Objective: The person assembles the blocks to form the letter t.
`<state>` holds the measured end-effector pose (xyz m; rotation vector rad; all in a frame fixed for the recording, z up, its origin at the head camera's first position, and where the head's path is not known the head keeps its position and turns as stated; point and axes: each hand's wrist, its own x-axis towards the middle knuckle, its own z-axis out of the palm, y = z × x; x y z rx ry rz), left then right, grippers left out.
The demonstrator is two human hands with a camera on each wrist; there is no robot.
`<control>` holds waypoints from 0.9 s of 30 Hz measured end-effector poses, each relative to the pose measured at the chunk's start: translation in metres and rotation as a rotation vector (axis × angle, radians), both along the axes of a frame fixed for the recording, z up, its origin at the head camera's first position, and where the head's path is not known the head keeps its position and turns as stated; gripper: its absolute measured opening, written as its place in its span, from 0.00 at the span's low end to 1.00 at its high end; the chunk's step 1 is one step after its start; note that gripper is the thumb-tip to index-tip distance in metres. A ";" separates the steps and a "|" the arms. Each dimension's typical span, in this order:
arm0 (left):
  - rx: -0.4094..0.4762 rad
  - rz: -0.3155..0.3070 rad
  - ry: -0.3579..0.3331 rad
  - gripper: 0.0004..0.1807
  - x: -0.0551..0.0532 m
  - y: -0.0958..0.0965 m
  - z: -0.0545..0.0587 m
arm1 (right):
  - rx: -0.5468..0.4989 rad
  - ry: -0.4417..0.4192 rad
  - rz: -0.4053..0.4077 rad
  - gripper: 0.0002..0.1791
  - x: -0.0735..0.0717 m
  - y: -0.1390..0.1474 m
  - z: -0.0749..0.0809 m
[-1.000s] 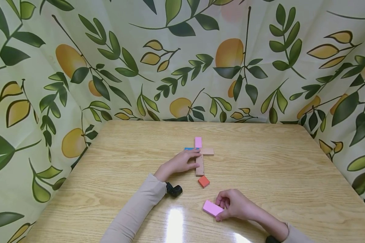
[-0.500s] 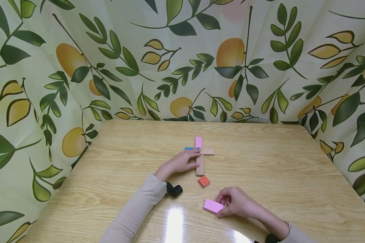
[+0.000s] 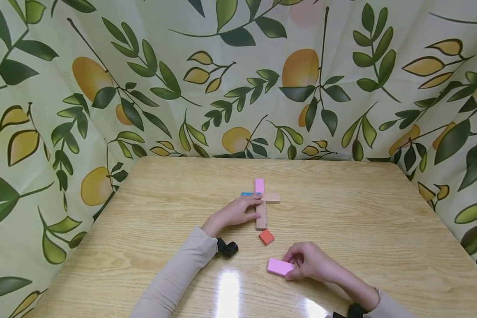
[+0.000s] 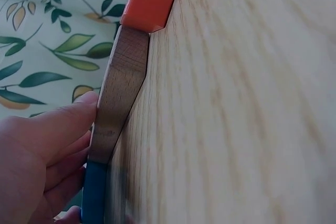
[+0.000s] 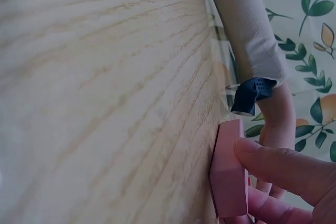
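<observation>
In the head view several small blocks lie joined in a cross on the table. A pink block (image 3: 259,185) tops it, a blue block (image 3: 247,194) is at left, a pale wooden block (image 3: 272,198) at right, and a longer wooden block (image 3: 261,218) runs toward the person. My left hand (image 3: 234,212) rests over the cross, its thumb touching the long wooden block (image 4: 118,93) and its fingers beside the blue block (image 4: 93,192). An orange-red block (image 3: 266,237) touches the near end cornerwise. My right hand (image 3: 314,265) pinches a second pink block (image 5: 229,171) by one end, low at the tabletop.
The wood-grain table (image 3: 361,212) spreads out on both sides of the blocks. A leaf-and-fruit patterned curtain (image 3: 238,79) stands behind it and at the sides. A black wrist camera (image 3: 227,248) sits at the left cuff, close to the orange-red block.
My right hand has shifted slightly away from the person and to the right, turning the pink block a little more level across the view. The left hand has stayed where it was.
</observation>
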<state>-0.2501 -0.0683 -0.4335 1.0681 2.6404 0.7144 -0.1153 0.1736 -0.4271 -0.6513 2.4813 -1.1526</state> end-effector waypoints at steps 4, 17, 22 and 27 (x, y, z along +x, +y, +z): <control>0.004 -0.001 0.004 0.27 0.000 -0.001 -0.001 | 0.000 0.005 0.001 0.14 -0.001 0.001 0.000; 0.012 -0.004 -0.002 0.27 0.001 -0.001 -0.001 | 0.019 0.067 0.026 0.14 -0.005 0.002 0.000; 0.013 -0.009 0.002 0.27 0.001 -0.001 -0.001 | 0.018 0.066 0.025 0.14 -0.005 0.003 0.000; 0.019 -0.005 -0.004 0.27 0.001 -0.001 0.000 | 0.021 0.077 0.014 0.14 -0.006 0.003 -0.001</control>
